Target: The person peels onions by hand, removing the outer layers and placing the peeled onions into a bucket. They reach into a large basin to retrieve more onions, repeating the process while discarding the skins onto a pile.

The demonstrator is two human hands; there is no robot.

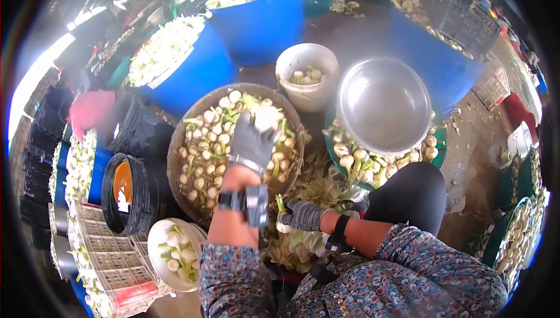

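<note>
**Gloved hands over the bulb basket**

The left hand (252,143) – in a grey glove, with a watch on the wrist – was stretched out over the middle of the round basket (175,163). Its fingers were folded around a white bulb (266,117), which sat at the fingertips on the far side of the palm, just above the heaped bulbs; the bulb was blurred.

The right hand (301,215), also gloved, lay nearer the body, just off the basket's near rim. It was curled into a fist around a stalked bulb (282,216), whose green stalk stuck up and whose pale end showed below on the thumb side, facing the left forearm. Under this hand lay a pile of trimmings (318,188) – pale skins and leaves.

Just beyond the basket stood a white bucket (307,93) with a few bulbs inside. To the right of the bucket, a metal bowl (385,105) rested on more bulbs in a green tray (438,137). Two blue tubs (262,29) heaped with white cuttings stood farther off. A white bowl (156,242) of peeled bulbs sat near the left elbow.
</note>
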